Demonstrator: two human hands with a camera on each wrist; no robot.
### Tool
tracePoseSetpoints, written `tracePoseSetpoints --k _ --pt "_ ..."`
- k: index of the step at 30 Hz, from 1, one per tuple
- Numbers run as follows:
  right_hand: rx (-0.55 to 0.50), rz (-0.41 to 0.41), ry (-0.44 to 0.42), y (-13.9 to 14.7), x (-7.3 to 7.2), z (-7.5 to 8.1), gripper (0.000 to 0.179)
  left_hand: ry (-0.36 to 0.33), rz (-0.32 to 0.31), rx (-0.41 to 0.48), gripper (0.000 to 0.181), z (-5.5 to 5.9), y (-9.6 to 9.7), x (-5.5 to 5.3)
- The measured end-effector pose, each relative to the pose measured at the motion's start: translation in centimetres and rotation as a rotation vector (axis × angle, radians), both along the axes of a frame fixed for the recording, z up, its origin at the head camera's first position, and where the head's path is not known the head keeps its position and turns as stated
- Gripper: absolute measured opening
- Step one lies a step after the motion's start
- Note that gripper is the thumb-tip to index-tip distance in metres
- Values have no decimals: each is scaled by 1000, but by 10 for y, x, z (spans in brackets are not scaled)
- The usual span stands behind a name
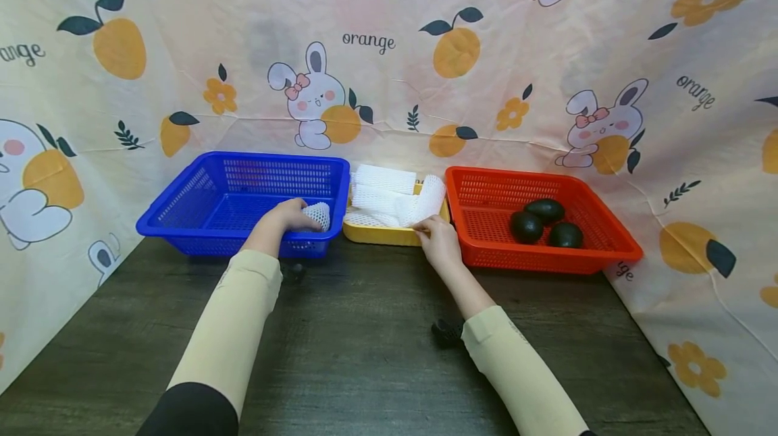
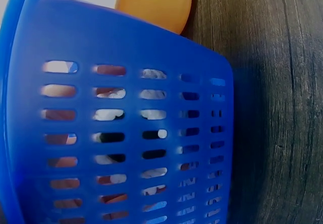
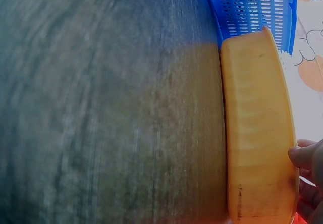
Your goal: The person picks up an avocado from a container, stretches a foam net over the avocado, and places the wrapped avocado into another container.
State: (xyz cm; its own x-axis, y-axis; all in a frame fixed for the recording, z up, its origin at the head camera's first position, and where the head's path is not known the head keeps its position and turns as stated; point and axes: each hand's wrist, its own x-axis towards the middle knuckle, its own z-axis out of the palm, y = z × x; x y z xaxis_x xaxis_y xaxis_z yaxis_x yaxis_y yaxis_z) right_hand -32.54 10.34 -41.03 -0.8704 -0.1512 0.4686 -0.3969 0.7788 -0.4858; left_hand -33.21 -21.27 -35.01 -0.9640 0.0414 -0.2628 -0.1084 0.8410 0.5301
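Inside the front right corner of the blue basket [image 1: 200,241], my left hand [image 1: 290,215] holds an avocado in a white foam net [image 1: 318,216]. Through the basket's slots the left wrist view gives only bits of white net, dark fruit and fingers. My right hand [image 1: 439,241] is at the front right rim of the yellow tray [image 1: 383,236], pinching the lower end of a white foam net sleeve [image 1: 431,196]. In the right wrist view its thumb [image 3: 302,157] lies at the tray's rim, and the other fingertips are partly hidden. More flat foam nets [image 1: 383,179] lie in the tray.
To the right stands a red basket [image 1: 516,257] with three dark green avocados [image 1: 545,210]. The baskets and tray stand side by side on a dark wooden table [image 1: 365,341], against a printed cloth [image 1: 389,92]. A small black object [image 1: 446,333] lies near my right forearm.
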Motion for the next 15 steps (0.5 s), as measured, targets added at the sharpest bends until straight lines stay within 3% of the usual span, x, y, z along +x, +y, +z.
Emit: tracePoseSetpoints --k 8,15 --pt "-2 -2 -26 0 0 1 10 63 0 -11 73 -1 0 -2" --pt "2 -9 -40 0 -1 2 10 59 2 -3 72 -1 1 -3"
